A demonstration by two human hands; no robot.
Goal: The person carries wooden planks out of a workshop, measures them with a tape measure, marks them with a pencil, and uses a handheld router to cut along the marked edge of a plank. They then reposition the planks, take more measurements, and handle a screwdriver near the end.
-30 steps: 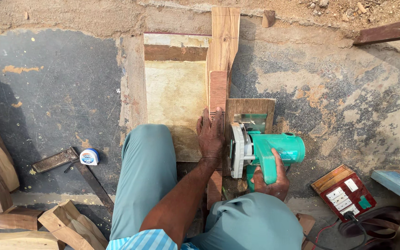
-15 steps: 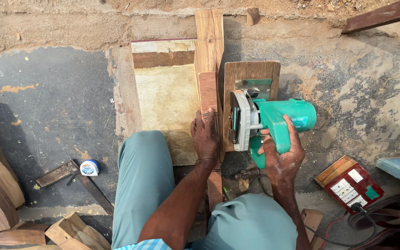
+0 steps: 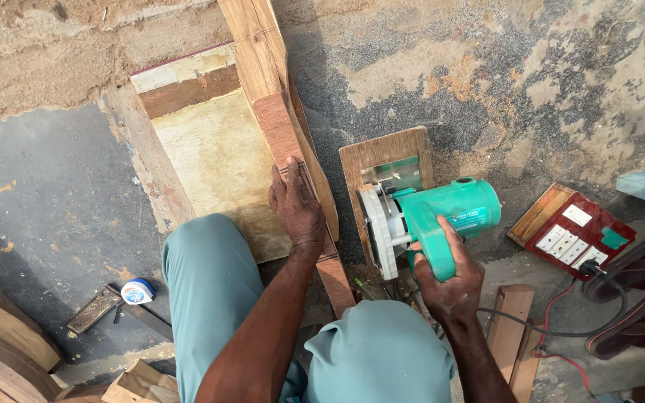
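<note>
Left hand [image 3: 295, 203] presses flat on plank [image 3: 287, 142]; right hand [image 3: 449, 282] grips green saw [image 3: 434, 216].

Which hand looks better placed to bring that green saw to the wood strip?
Probably the right hand: it grips the green saw by its handle, while the left hand presses flat on the wood strip.

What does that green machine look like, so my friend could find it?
Start at the long reddish wooden strip under the person's left hand. Just to its right, the right hand grips a circular saw mounted on a small brown board. It is the only bright green thing there, with a round silver guard.
</note>
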